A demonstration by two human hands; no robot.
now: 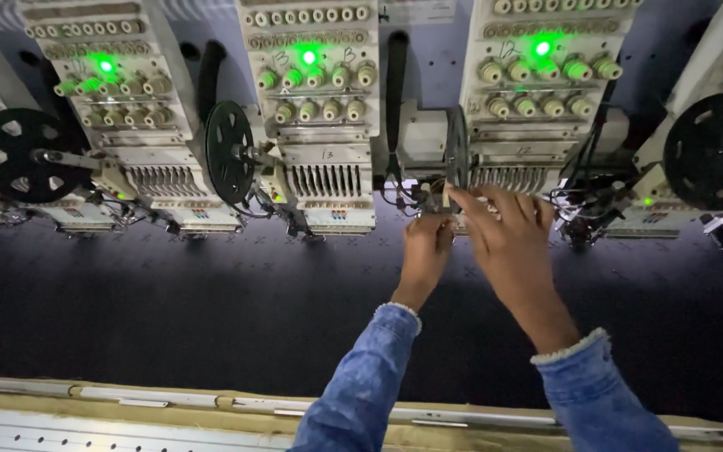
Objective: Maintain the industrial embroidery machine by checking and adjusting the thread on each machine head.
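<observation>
- Denim sleeves (361, 393) come up from the near edge, over a pale frame rail (169, 398) and across a wide stretch of dark fabric (211, 310); leaning weight on that cloth could, I judge, pull it out of tension
- The left hand (424, 251) has its fingers curled nearly closed, seemingly pinching something small below the black sequin reel (457, 151); what it grips is too small to tell
- The right hand (504, 234) is spread fairly wide, fingertips (453, 194) touching the reel's lower edge and the tangle of thin wires (412, 197) just beside it; it does not seem to clasp anything
- A snagged wire or thread is the likely risk here; fingers so near the needles (504, 177) could also be caught, as the green lamp (542, 48) on this embroidery head (537, 92) is lit
</observation>
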